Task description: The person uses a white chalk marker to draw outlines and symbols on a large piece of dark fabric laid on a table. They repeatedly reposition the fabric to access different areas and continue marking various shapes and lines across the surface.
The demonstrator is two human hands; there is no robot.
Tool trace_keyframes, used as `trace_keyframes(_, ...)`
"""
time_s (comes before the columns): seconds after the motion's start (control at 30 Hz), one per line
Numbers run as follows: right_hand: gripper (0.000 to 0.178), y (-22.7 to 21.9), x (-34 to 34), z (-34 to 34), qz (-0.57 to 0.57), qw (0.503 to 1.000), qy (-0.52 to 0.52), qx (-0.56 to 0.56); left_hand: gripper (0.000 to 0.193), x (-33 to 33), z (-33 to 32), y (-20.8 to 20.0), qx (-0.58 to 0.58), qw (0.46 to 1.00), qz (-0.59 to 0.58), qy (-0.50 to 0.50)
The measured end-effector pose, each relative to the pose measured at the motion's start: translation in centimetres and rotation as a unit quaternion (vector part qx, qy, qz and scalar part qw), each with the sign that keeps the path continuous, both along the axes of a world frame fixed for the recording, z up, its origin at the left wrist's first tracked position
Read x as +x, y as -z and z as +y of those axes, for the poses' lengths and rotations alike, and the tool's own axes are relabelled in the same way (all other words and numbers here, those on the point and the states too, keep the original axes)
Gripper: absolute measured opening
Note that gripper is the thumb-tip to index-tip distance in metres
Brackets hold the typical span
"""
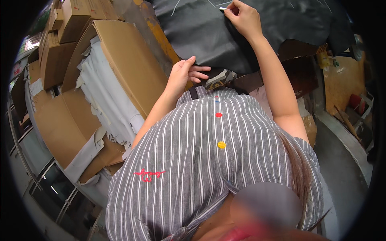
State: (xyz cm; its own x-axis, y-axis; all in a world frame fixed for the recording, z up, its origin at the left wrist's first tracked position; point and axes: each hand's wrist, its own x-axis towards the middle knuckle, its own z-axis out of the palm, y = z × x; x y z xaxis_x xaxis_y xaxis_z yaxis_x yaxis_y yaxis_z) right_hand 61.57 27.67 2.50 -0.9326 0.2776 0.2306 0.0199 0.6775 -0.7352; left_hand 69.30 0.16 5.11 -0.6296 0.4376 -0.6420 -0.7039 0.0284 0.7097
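A large black sheet that looks like leather point(201, 34) lies spread in front of me, with thin white lines drawn on its far part. My right hand point(243, 20) is over the sheet, pinching a short white marking stick point(223, 9) between thumb and fingers; its tip points left, near the lines. My left hand point(185, 75) is at the sheet's near left edge, fingers stretched and apart. Its thumb tip reaches the edge, while the other fingers lie just below it. Nothing shows in the left palm.
To the left stands an open cardboard box point(126, 60) packed with folded light grey sheets point(100, 88). More cardboard boxes point(76, 18) are stacked behind it. A brown wooden board point(343, 82) stands at the right. A torn grey scrap point(220, 79) lies between the sheet and my body.
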Motion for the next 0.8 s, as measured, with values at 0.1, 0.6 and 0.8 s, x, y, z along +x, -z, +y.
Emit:
trace_keyframes(0.1,0.024,-0.5,1.3,0.0,-0.026,0.999,-0.021,-0.042,0.031,0.5,-0.5,-0.2,-0.013,1.000,0.019,-0.011)
trace_keyframes(0.6,0.014,-1.3,14.8,1.4,-0.003,0.914,0.061,-0.401,0.024,0.6,-1.1,1.1,-0.150,0.976,0.155,0.007)
trace_keyframes(0.8,0.012,-2.7,17.1,0.9,-0.034,0.924,0.046,-0.379,0.023,0.4,-6.0,1.2,-0.162,0.981,0.091,0.059)
